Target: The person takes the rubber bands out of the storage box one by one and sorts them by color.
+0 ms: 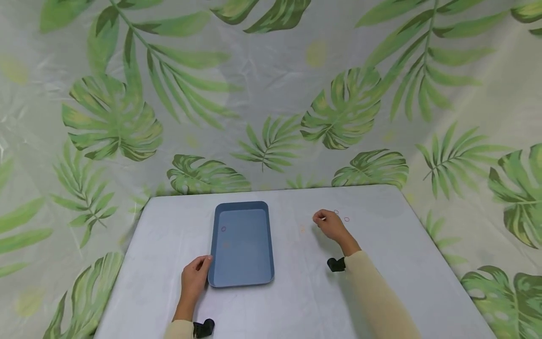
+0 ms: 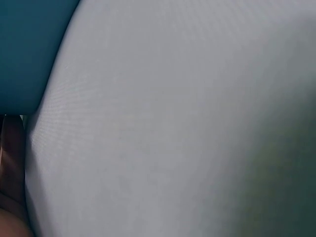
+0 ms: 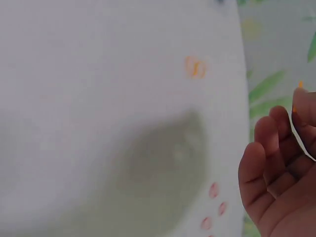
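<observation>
A blue rectangular tray [image 1: 242,282] lies on the white table, left of centre. At its left edge my left hand [image 1: 195,278] pinches the rim, and a finger [image 2: 12,163] meets the tray's edge in the left wrist view. Inside the tray are a dark red rubber band [image 1: 222,229] and a faint orange one [image 1: 226,245]. My right hand [image 1: 332,227] is raised over the table right of the tray. Between its thumb and fingertip it pinches a thin orange rubber band [image 3: 300,84], mostly hidden by the fingers.
Orange rubber bands [image 1: 302,229] lie between the tray and my right hand. Several red rubber bands [image 3: 213,190] lie near the right hand, towards the table's far side. A leaf-patterned curtain [image 1: 271,94] hangs behind the table's far edge and along its sides.
</observation>
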The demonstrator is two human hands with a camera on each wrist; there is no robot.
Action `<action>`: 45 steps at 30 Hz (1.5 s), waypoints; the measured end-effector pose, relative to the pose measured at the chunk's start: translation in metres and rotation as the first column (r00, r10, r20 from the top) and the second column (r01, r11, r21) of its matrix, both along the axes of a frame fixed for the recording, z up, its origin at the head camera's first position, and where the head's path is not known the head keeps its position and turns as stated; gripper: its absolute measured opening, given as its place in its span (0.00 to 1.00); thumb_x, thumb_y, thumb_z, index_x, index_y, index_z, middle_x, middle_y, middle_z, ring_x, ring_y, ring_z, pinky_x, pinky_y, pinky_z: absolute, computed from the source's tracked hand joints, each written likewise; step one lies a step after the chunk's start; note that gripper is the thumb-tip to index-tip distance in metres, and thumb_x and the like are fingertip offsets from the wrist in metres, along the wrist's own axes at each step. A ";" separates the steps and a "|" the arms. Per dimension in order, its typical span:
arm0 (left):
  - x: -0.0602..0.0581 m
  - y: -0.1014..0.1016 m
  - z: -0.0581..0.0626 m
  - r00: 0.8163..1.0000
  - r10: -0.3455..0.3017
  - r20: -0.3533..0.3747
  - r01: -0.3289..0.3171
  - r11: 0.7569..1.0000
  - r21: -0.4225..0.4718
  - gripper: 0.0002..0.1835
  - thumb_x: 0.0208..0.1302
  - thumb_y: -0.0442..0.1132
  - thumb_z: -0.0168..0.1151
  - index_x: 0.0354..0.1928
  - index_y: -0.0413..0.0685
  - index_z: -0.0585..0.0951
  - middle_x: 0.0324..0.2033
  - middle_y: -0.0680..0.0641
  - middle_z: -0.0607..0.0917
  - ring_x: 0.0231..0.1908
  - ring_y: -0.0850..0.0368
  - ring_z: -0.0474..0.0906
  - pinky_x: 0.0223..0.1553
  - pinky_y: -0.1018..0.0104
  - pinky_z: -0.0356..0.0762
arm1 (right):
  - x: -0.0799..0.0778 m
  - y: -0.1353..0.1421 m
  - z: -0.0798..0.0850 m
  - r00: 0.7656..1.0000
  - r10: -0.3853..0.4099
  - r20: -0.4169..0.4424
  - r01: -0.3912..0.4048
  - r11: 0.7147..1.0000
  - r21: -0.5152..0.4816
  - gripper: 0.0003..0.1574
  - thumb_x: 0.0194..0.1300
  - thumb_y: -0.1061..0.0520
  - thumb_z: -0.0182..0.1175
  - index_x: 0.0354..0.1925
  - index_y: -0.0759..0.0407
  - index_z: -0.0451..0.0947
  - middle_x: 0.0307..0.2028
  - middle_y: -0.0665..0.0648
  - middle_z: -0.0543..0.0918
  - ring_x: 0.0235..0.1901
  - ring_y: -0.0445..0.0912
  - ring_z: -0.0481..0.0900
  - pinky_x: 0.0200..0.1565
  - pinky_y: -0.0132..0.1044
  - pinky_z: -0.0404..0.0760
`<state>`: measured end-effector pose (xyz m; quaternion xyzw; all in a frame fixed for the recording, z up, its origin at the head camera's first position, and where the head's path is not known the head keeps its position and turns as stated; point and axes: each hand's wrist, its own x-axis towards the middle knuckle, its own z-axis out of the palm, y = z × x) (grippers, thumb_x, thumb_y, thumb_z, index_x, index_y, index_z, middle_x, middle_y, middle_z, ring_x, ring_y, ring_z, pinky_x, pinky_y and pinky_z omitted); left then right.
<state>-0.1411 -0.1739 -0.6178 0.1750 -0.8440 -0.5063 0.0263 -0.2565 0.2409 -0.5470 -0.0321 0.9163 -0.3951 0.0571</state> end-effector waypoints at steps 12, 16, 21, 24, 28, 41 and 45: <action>0.002 0.001 0.001 1.000 0.012 0.002 -0.012 1.000 0.016 0.21 0.71 0.53 0.59 0.47 0.43 0.86 0.46 0.42 0.88 0.45 0.55 0.81 0.44 0.69 0.76 | 0.013 0.007 -0.041 0.998 -0.065 0.018 0.061 0.986 0.157 0.08 0.68 0.60 0.57 0.37 0.62 0.82 0.38 0.60 0.82 0.37 0.49 0.76 0.43 0.44 0.75; 0.000 0.003 0.001 1.000 0.012 0.002 -0.012 1.000 0.015 0.20 0.71 0.53 0.59 0.48 0.43 0.86 0.46 0.42 0.88 0.46 0.55 0.81 0.44 0.69 0.76 | 0.014 -0.004 -0.040 1.000 0.003 -0.012 0.000 0.974 0.224 0.05 0.66 0.61 0.60 0.34 0.61 0.81 0.35 0.58 0.79 0.34 0.48 0.73 0.43 0.44 0.74; 0.001 0.003 0.002 1.000 0.008 0.008 -0.008 1.000 0.019 0.21 0.71 0.53 0.58 0.48 0.43 0.86 0.46 0.42 0.88 0.45 0.56 0.80 0.44 0.69 0.76 | 0.012 -0.015 -0.041 1.000 0.026 0.001 -0.025 0.959 0.281 0.05 0.66 0.62 0.60 0.32 0.60 0.80 0.33 0.56 0.77 0.34 0.47 0.71 0.42 0.42 0.73; 0.002 0.002 0.002 1.000 0.009 0.002 -0.009 1.000 0.007 0.21 0.71 0.54 0.59 0.48 0.44 0.86 0.46 0.42 0.88 0.45 0.57 0.81 0.44 0.68 0.76 | 0.010 -0.020 -0.043 1.000 0.029 0.009 -0.031 0.958 0.286 0.05 0.66 0.61 0.61 0.31 0.59 0.80 0.33 0.55 0.77 0.34 0.47 0.71 0.42 0.42 0.73; 0.002 -0.001 0.001 1.000 0.012 0.001 -0.012 1.000 -0.014 0.20 0.71 0.54 0.58 0.48 0.46 0.87 0.47 0.43 0.88 0.45 0.57 0.81 0.45 0.67 0.77 | 0.009 -0.025 -0.046 0.999 0.045 0.010 -0.046 0.955 0.292 0.06 0.66 0.60 0.61 0.30 0.58 0.80 0.32 0.54 0.77 0.33 0.46 0.71 0.41 0.41 0.73; 0.001 0.003 0.002 1.000 0.007 0.002 -0.007 1.000 0.002 0.21 0.71 0.54 0.59 0.48 0.43 0.86 0.45 0.42 0.88 0.42 0.58 0.79 0.42 0.70 0.75 | 0.011 -0.024 -0.048 0.999 0.011 -0.032 -0.001 0.955 0.297 0.03 0.65 0.60 0.63 0.32 0.56 0.80 0.32 0.54 0.77 0.32 0.46 0.71 0.39 0.41 0.73; 0.001 0.002 0.002 1.000 0.004 -0.006 -0.004 1.000 0.004 0.22 0.71 0.54 0.58 0.48 0.42 0.86 0.45 0.42 0.88 0.43 0.57 0.80 0.43 0.69 0.76 | 0.011 -0.022 -0.048 0.999 0.007 -0.048 0.006 0.966 0.257 0.02 0.64 0.60 0.62 0.33 0.58 0.80 0.31 0.55 0.78 0.32 0.47 0.72 0.40 0.42 0.74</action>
